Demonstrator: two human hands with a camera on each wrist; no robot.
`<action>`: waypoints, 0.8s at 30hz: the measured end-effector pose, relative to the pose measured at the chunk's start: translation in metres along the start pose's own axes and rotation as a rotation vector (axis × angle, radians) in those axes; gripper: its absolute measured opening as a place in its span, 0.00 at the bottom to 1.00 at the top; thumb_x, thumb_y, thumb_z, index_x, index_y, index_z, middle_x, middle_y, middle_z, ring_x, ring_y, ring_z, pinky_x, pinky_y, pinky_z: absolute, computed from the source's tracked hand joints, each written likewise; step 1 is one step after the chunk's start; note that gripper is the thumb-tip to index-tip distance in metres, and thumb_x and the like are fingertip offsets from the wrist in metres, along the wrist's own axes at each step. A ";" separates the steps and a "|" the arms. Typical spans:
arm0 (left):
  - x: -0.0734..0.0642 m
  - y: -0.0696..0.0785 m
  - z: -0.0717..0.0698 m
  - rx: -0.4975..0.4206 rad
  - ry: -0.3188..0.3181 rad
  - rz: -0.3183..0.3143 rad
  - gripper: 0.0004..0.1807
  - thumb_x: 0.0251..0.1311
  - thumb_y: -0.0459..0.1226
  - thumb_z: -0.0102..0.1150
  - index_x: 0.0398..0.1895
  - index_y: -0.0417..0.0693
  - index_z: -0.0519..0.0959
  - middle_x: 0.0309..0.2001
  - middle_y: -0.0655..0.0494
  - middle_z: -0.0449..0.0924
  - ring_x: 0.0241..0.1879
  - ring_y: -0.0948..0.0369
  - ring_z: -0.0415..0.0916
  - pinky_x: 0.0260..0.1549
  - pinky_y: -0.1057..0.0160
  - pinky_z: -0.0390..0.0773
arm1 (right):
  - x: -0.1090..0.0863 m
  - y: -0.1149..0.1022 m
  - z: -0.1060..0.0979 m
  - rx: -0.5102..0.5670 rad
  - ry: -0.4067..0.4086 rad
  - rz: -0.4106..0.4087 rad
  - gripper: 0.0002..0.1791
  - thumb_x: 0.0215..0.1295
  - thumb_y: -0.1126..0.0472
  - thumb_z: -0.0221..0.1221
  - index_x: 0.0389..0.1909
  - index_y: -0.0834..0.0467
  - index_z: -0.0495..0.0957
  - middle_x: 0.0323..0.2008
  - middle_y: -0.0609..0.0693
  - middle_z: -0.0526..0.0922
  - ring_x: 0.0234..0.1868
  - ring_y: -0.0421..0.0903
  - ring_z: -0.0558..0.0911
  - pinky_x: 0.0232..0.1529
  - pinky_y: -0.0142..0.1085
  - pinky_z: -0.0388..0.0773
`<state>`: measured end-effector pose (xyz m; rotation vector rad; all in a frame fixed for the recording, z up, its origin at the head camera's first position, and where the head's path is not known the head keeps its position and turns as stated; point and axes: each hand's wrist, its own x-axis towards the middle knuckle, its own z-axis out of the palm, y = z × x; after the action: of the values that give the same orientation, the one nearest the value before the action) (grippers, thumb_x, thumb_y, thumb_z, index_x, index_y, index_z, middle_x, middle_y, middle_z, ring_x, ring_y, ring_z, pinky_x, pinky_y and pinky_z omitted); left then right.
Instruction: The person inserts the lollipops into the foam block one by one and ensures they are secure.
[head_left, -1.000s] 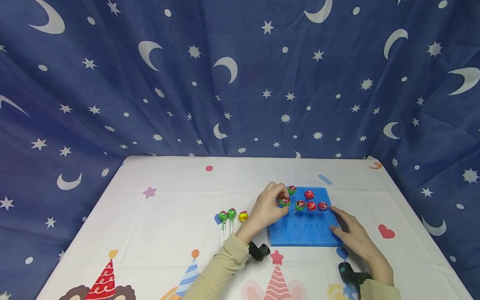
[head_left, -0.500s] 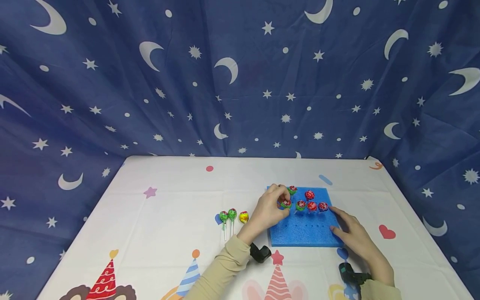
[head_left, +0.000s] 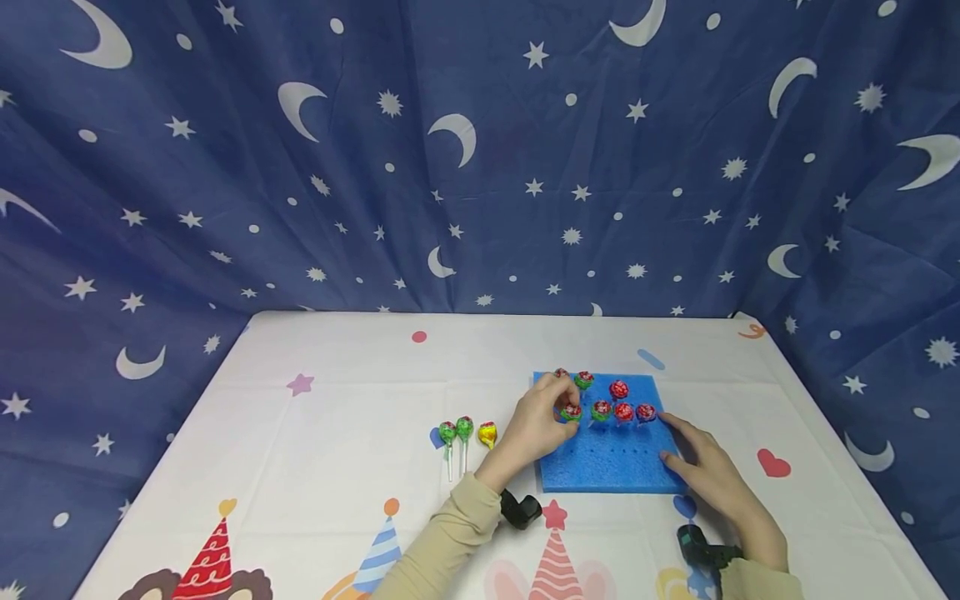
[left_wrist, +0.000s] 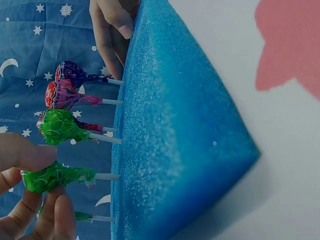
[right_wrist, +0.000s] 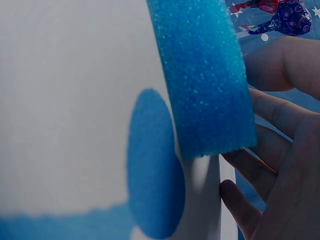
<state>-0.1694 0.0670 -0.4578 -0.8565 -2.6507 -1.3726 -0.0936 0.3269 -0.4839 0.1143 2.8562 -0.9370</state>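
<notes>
My left hand (head_left: 536, 421) pinches the head of a green-and-red lollipop (head_left: 572, 412) between thumb and fingers. In the left wrist view, the stick of this lollipop (left_wrist: 45, 178) meets the face of the blue foam board (head_left: 611, 477). Several other lollipops stand in the board, among them a green one (left_wrist: 60, 127), a red one (head_left: 618, 389) and a purple one (head_left: 646, 413). One more lollipop (head_left: 561, 373) shows partly behind my left hand. My right hand (head_left: 708, 471) rests at the board's right edge, fingers extended along it, holding no lollipop.
Two green lollipops (head_left: 464, 429) and a yellow one (head_left: 487, 434) lie on the white patterned tablecloth (head_left: 337, 450) left of the board. Rows of small holes run across the board. A blue curtain (head_left: 480, 208) with moons and stars hangs behind the table.
The pinched lollipop has moved slightly down towards the board, and my left hand has dropped a little with it. A lollipop behind that hand has come into sight. My right hand stays still.
</notes>
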 end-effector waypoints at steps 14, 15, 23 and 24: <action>-0.004 0.001 -0.002 0.038 0.021 0.004 0.14 0.49 0.33 0.69 0.36 0.52 0.74 0.39 0.59 0.72 0.39 0.65 0.72 0.39 0.73 0.72 | 0.000 0.002 0.001 0.002 -0.002 0.002 0.36 0.67 0.51 0.54 0.73 0.57 0.54 0.71 0.69 0.55 0.69 0.75 0.53 0.59 0.73 0.53; -0.004 0.001 -0.002 0.039 0.024 0.005 0.13 0.50 0.33 0.69 0.36 0.52 0.75 0.39 0.59 0.72 0.39 0.64 0.72 0.39 0.73 0.72 | 0.001 0.002 0.001 0.002 -0.001 0.000 0.36 0.67 0.51 0.54 0.73 0.57 0.54 0.71 0.70 0.55 0.69 0.75 0.53 0.59 0.73 0.54; -0.008 0.001 -0.004 0.032 0.014 -0.017 0.12 0.53 0.36 0.67 0.39 0.54 0.76 0.42 0.57 0.74 0.43 0.60 0.75 0.38 0.74 0.73 | 0.001 0.002 0.001 0.000 0.008 -0.009 0.36 0.67 0.51 0.54 0.73 0.57 0.55 0.70 0.70 0.56 0.68 0.75 0.53 0.59 0.73 0.54; -0.009 0.001 -0.005 0.020 0.010 -0.021 0.12 0.53 0.36 0.66 0.39 0.53 0.76 0.42 0.56 0.74 0.44 0.59 0.75 0.38 0.74 0.73 | 0.001 0.002 0.001 0.001 0.006 -0.008 0.36 0.67 0.51 0.54 0.73 0.57 0.54 0.70 0.70 0.56 0.68 0.75 0.53 0.59 0.73 0.54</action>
<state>-0.1622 0.0595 -0.4564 -0.8200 -2.6685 -1.3484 -0.0941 0.3280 -0.4857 0.1063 2.8638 -0.9405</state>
